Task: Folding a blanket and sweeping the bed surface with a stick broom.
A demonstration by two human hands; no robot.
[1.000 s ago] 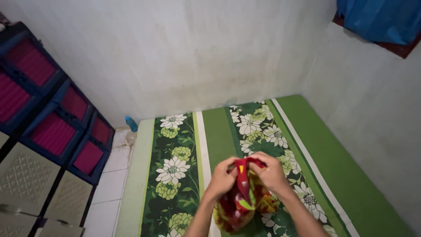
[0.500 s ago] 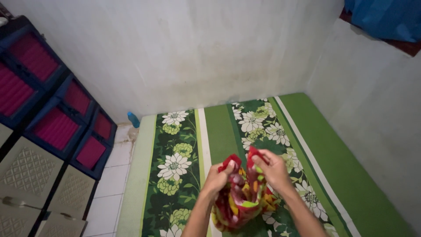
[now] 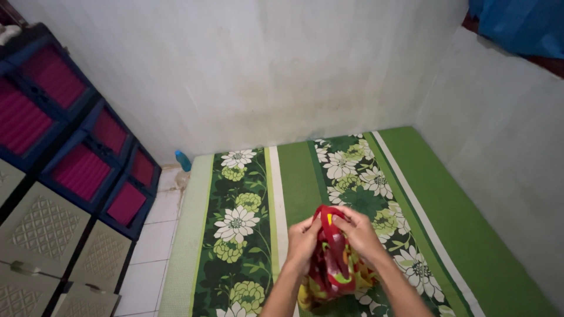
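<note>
light: soft, even, a bit dim, source not seen | shadows: faint ones cast under the hands [image 3: 332, 238] onto the mattress [image 3: 235, 194] | glare: mild sheen on the wall [image 3: 282, 70] | focus: sharp overall, cloth [image 3: 332, 264] slightly smeared | edges: wide-angle bending seen at the drawers [image 3: 64, 170]

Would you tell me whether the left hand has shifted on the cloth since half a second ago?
Yes. The left hand has closed in toward the right hand on the red patterned cloth, judged against the mattress's white stripe.

hands [image 3: 329, 235] closer together | red cloth [image 3: 332, 264] bunched tighter, edges rejoined
</note>
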